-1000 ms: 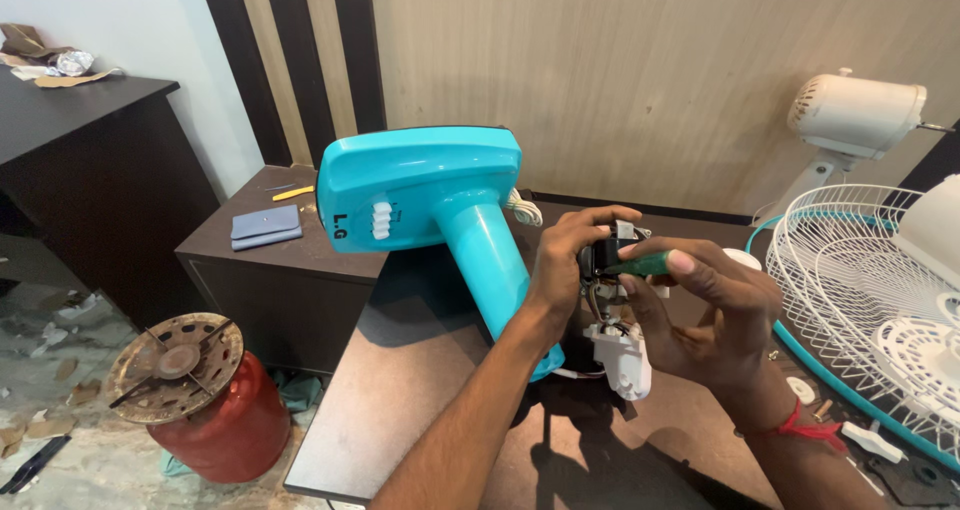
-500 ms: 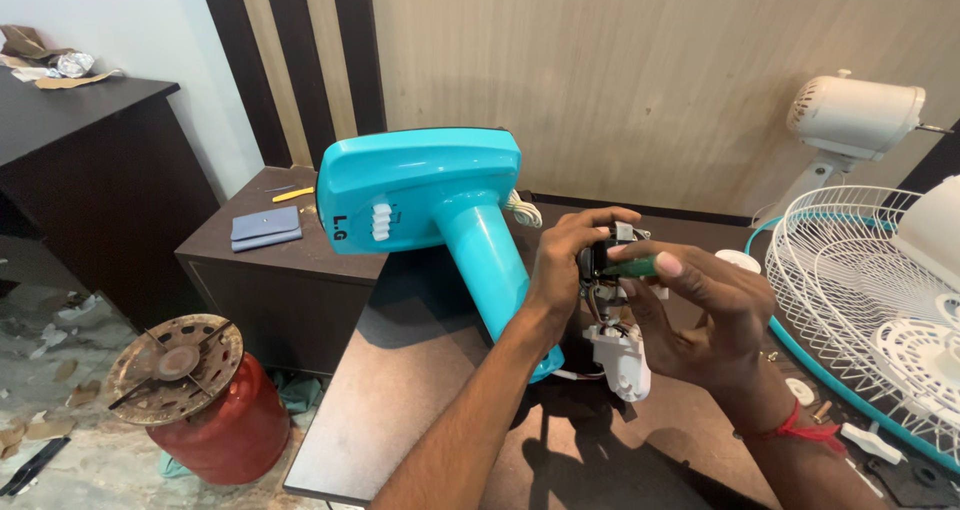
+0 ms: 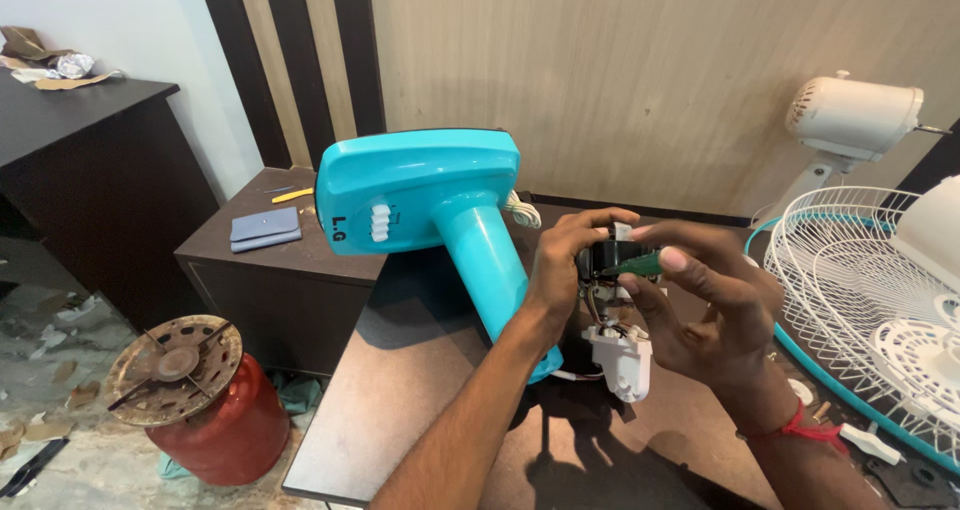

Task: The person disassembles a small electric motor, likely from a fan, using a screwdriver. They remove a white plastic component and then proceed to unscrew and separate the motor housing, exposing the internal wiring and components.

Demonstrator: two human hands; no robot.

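A: Head view, and both hands meet just right of centre. The left hand (image 3: 565, 270) is closed, fingers curled round a small black part (image 3: 603, 260) from its nine o'clock side.

B: And the right hand (image 3: 715, 305)?

A: Closed too, pinching a green-handled tool (image 3: 640, 264) against that black part from three o'clock, thumb on top. Thin wires run down from the part to a white switch block (image 3: 620, 358) hanging at six o'clock, just beside the right palm.

B: Where's the fan body?

A: The turquoise fan base (image 3: 420, 195) lies tipped on the dark bench (image 3: 400, 410), at ten o'clock from the hands, its neck slanting down behind the left wrist.

B: Around them?

A: A white wire fan guard (image 3: 860, 300) at three o'clock, a white fan motor (image 3: 850, 115) at one o'clock. A red cylinder (image 3: 215, 425) with a rusty top stands on the floor at eight o'clock, and a grey wallet (image 3: 265, 228) lies on the low cabinet at nine o'clock.
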